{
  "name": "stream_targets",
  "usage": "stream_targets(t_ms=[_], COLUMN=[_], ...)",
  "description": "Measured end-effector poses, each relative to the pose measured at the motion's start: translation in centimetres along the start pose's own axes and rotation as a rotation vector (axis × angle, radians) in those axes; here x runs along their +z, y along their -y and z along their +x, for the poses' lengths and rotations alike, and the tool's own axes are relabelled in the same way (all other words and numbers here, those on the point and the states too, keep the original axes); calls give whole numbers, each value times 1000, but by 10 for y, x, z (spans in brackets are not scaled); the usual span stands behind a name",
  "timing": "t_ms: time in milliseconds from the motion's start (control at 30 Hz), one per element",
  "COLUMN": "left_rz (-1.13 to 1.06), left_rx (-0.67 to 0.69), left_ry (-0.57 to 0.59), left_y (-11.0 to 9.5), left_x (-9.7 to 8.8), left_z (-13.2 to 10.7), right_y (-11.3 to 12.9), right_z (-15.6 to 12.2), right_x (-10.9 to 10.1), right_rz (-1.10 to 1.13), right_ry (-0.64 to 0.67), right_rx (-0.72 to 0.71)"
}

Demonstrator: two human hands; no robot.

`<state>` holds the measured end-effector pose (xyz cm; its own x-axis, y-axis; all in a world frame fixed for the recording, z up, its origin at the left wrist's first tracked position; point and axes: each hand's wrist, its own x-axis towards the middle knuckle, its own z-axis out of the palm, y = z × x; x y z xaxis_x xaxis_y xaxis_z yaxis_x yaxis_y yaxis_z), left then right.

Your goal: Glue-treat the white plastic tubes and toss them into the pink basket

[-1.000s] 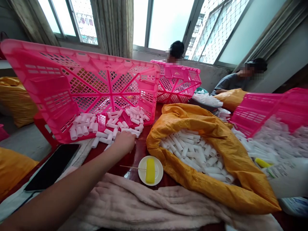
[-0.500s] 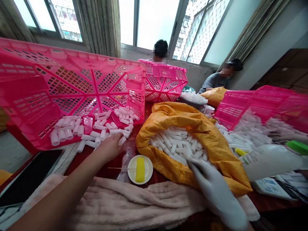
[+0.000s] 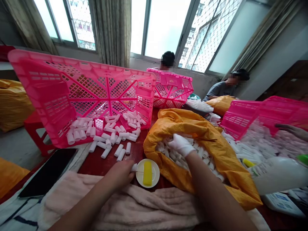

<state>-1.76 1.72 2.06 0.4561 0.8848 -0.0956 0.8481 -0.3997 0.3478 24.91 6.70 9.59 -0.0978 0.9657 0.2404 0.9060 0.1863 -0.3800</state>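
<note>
1. While the R hand [image 3: 180,144], in a white glove, is down among white tubes [image 3: 206,156] in the orange bag [image 3: 183,120], the L hand [image 3: 128,170] is at the near side of the table [image 3: 96,163], just left of the plate [image 3: 157,179].
2. L hand: bare, thumb & fingers pinching a short white tube [image 3: 134,167]. Can't tell if it also grips the stick [image 3: 140,171] that runs btwn it & the yellow block [image 3: 147,173].
3. R hand: fingers pointing far & left, tips hidden in the pile; can't tell if spread or pinching.
4. Block lies flat on plate, btwn L hand & bag.
5. More tubes: 3 on table just far of L hand; others spill out of the pink crate [image 3: 108,91], tipped on its side, open side near.
6. Near edge: rumpled towel [image 3: 149,211], w/ L forearm over it. Phone [image 3: 48,173] flat at left, screen dark.
7. Right: bottle [image 3: 276,175] on its side; white box [image 3: 284,203] w/ blue print, near of it. Co-worker's hand [image 3: 292,130] at far right.
8. Far: 2nd pink crate [image 3: 173,91], person's head [image 3: 167,58] behind it; another person in grey top [image 3: 216,89], to the right.
</note>
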Motion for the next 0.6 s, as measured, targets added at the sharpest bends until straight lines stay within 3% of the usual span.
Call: stream_targets(t_ms=[67,133,200,300,400,600], left_rz=[-33,-75,-125,-190,-238,-320], left_rx=[-24,-45,-67,-83,-95,-105], left_ry=[32,35,44,48,20,10], left_y=[1,1,1,2,3,6], left_x=[4,7,10,13,16,21], left_z=[1,1,1,1,0,2], right_y=[2,10,20,33,36,29], right_z=[-20,-45,-69,-88,-90,-94], right_x=[0,12,34,70,86,87], right_rz=[207,657,1161,1573,1699,1688], right_ry=[55,116,156,153,142,219], right_rx=[76,174,298,458,496,477])
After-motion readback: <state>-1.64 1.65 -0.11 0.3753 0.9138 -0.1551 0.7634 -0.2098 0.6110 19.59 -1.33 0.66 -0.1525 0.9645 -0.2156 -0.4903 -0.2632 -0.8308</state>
